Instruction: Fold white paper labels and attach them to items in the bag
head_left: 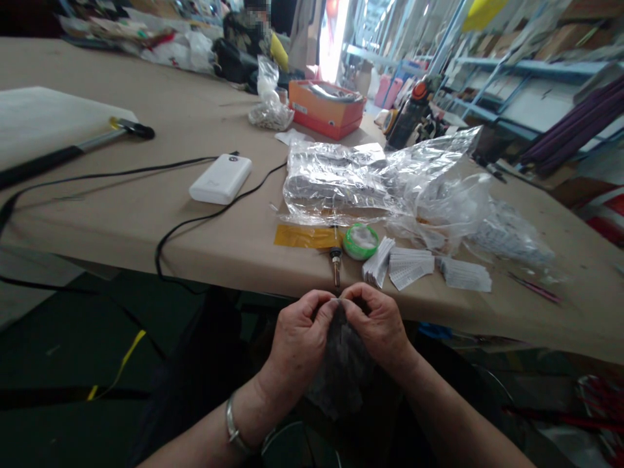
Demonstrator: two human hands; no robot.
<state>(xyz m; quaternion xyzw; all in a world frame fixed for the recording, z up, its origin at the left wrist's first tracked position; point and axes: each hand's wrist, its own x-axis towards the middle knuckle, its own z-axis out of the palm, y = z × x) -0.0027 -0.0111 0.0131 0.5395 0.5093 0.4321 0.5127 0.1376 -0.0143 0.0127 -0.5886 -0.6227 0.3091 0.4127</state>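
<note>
Both my hands meet just in front of the table's near edge. My left hand (305, 328) is closed, thumb and forefinger pinched on the top edge of a thin, dark, see-through piece of material (344, 370). Close against it, my right hand (377, 322) pinches the same edge. The material hangs down between my wrists; whether it is cloth or film I cannot tell. Directly beyond my fingertips, a metal-tipped rod with a dark collar (336, 260) points toward me over the table edge. A green round tub (361, 242) with whitish contents stands beside it.
Stacks of printed white labels (412, 266) lie right of the tub, with pink-handled tweezers (536, 288) farther right. Behind are clear plastic bags (341, 179) and an orange box (326, 110). A white power bank (221, 179) and black cable (170, 231) lie left.
</note>
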